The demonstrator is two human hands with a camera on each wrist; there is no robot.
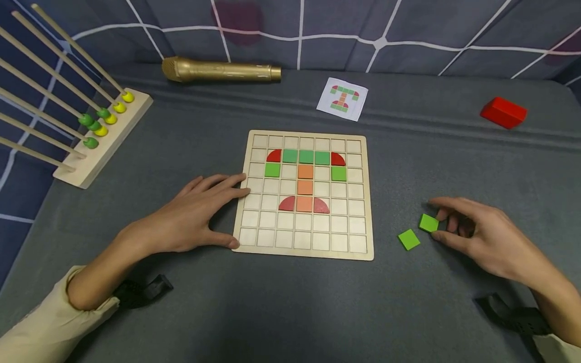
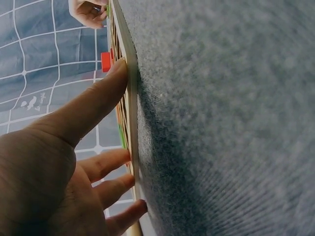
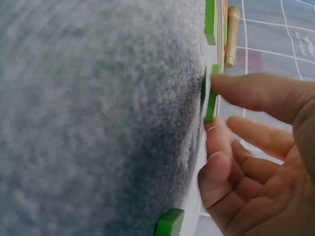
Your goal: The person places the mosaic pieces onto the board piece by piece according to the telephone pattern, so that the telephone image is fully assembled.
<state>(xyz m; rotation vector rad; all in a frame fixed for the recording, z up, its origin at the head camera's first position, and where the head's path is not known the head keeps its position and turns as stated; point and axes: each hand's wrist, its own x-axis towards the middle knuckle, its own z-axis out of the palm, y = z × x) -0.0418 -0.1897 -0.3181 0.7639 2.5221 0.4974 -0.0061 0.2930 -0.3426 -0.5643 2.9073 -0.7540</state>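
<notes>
A square wooden grid board (image 1: 303, 254) lies on the dark table, with red quarter-round, green and orange square tiles in some of its cells. My left hand (image 1: 188, 218) rests at the board's left edge, thumb at the near corner, fingers fairly straight and touching the rim. To the right of the board, my right hand (image 1: 490, 237) pinches a light green square tile (image 1: 428, 223) between thumb and fingers, low over the table. Another light green tile (image 1: 409, 239) lies just beside it. The right wrist view shows a further green tile (image 3: 169, 223) below the hand.
Behind the board lies a paper card (image 1: 343, 99) with a printed tile pattern. A gold microphone (image 1: 222, 69) lies at the back, a red block (image 1: 504, 112) at back right. A wooden peg stand (image 1: 106, 138) with green and yellow beads stands at left.
</notes>
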